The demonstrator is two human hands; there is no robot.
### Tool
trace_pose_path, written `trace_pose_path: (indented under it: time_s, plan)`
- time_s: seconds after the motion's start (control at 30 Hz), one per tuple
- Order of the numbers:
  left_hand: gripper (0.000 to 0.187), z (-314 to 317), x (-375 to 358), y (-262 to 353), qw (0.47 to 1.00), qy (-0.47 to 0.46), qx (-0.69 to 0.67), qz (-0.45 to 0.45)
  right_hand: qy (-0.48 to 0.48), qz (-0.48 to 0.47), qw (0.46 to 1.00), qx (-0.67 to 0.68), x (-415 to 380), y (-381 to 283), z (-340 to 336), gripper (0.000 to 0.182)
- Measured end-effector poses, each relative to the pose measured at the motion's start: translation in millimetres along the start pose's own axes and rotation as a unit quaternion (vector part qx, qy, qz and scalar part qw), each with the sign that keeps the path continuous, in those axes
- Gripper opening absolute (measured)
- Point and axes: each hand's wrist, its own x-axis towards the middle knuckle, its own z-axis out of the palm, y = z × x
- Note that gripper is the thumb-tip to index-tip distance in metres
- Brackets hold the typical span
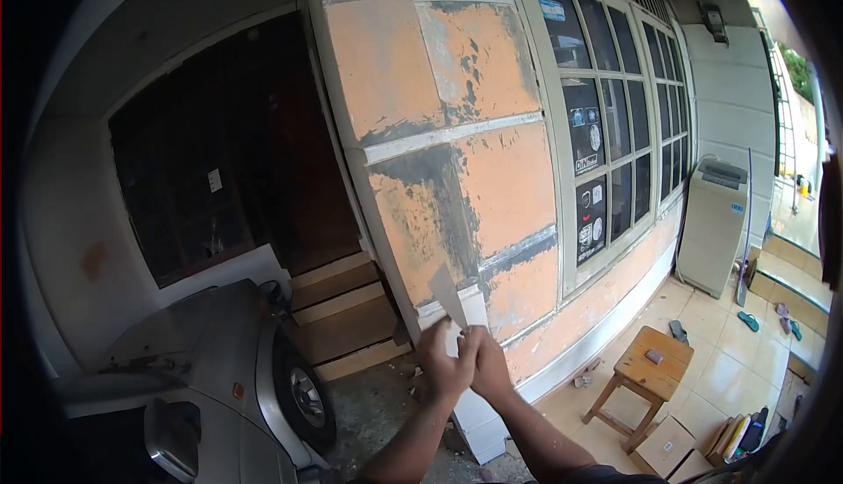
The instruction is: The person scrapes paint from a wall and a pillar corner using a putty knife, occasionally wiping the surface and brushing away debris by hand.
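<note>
In front of the wall's corner, my two hands come together on a putty knife (449, 298), its broad flat metal blade pointing up and to the left. My left hand (444, 363) is closed at the base of the blade, with the thumb side against my other hand. Wrapped round the handle area, my right hand (486, 363) is closed too, and the handle itself is hidden by the fingers. The blade overlaps the lower part of the orange wall (408, 229), where the paint is scraped and patched with grey. White ledge trim (474, 301) runs just behind the hands.
A parked car (211, 343) stands at the left, beside tiled steps (338, 308). To the right are a wooden stool (654, 363), cardboard boxes (665, 446), sandals (748, 321) and a washing machine (716, 229). A white-framed window (606, 124) fills the wall above. Paint chips lie along the wall's foot.
</note>
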Motion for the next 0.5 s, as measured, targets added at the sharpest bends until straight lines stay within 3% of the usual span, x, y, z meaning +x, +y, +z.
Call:
trace_pose_path:
  time_s: [0.03,0.1,0.2,0.3,0.33,0.47,0.5]
  plan:
    - [0.037,4,-15,4,0.993,-0.08,-0.05,-0.075,-0.014,-0.002,1.0,-0.026,-12,19,0,0.026]
    - [0.032,15,-27,1,0.965,-0.113,-0.133,-0.196,-0.054,0.013,0.997,-0.049,-18,36,-12,0.032]
    - [0.023,21,-16,-2,0.946,-0.139,-0.163,-0.244,-0.028,-0.03,0.997,-0.062,-13,41,-15,0.045]
    - [0.024,24,21,-5,0.953,-0.142,-0.165,-0.211,-0.048,-0.077,0.996,0.01,17,19,-32,0.057]
    - [0.025,28,40,-2,0.944,-0.105,-0.216,-0.225,-0.084,-0.033,0.993,0.078,29,10,-39,0.064]
    - [0.028,29,126,34,0.918,-0.048,-0.285,-0.271,-0.158,0.006,0.985,0.069,87,-25,-68,0.069]
    - [0.027,31,142,47,0.918,-0.053,-0.293,-0.262,-0.1,-0.068,0.99,0.07,101,-27,-65,0.072]
